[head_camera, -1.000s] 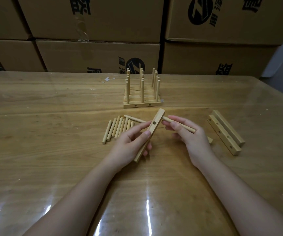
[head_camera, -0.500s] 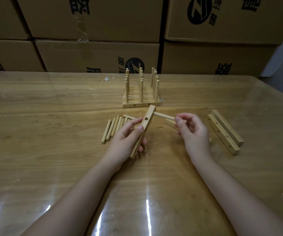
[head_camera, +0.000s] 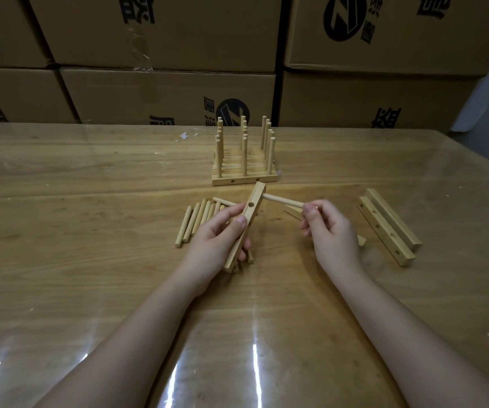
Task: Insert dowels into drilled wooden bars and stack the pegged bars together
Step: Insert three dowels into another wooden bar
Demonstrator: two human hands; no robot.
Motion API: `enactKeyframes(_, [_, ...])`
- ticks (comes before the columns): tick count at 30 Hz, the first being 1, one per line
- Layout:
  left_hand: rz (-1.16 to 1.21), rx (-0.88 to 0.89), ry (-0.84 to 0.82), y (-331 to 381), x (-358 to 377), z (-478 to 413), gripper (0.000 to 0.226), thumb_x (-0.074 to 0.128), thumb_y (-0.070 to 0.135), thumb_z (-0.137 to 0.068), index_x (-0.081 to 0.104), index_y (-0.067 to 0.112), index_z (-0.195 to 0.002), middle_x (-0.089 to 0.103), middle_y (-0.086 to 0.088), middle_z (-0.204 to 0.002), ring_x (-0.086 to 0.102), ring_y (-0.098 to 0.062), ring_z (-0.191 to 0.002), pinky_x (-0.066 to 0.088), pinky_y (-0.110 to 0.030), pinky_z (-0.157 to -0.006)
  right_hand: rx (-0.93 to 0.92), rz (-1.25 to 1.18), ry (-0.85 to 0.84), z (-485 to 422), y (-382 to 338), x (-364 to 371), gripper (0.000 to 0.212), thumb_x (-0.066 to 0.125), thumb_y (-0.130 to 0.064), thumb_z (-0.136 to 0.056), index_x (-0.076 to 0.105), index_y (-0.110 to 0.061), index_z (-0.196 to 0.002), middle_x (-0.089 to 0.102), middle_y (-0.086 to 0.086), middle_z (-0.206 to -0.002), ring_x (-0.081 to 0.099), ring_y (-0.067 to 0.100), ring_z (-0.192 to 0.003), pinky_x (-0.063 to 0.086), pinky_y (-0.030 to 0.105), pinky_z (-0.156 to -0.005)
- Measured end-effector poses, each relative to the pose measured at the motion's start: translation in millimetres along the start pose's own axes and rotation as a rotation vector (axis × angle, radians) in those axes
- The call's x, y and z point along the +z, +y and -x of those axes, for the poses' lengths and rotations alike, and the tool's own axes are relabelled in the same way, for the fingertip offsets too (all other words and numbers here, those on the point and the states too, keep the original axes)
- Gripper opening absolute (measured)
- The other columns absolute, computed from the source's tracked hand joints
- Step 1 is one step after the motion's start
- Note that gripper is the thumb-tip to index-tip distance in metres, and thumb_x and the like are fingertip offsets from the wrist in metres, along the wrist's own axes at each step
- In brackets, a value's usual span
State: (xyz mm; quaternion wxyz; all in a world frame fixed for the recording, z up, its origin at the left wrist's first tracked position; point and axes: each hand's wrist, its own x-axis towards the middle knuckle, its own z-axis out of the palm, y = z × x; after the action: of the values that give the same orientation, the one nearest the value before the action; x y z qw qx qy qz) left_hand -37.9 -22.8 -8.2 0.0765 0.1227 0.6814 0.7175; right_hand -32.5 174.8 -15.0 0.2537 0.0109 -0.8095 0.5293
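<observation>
From the head view, the left hand [head_camera: 216,240] grips a drilled wooden bar [head_camera: 246,228] tilted above the table [head_camera: 90,275], while the right hand [head_camera: 330,231] pinches a dowel [head_camera: 283,201] whose far end meets the bar's upper part. Loose dowels [head_camera: 199,219] lie left; the pegged stack [head_camera: 244,160] stands behind.

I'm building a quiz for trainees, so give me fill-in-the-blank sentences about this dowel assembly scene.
1. The left hand grips a drilled wooden ___.
2. The right hand pinches a ___ by one end.
3. The pegs of the pegged stack stand ___.
Missing: bar; dowel; upright.
</observation>
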Motion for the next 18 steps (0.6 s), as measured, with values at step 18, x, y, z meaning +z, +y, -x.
enactKeyframes(18, [0.000, -0.009, -0.003, 1.3, -0.2, -0.4, 0.026, 0.050, 0.023, -0.097, 0.058, 0.035, -0.118, 0.062, 0.001, -0.063, 0.055, -0.011, -0.052, 0.047, -0.021, -0.049, 0.047, 0.016, -0.035, 2.0, -3.9, -3.0, 0.039, 0.041, -0.041, -0.095, 0.050, -0.022, -0.063, 0.047, -0.008, -0.052, 0.041, 0.004, -0.047, 0.034, 0.018, -0.045])
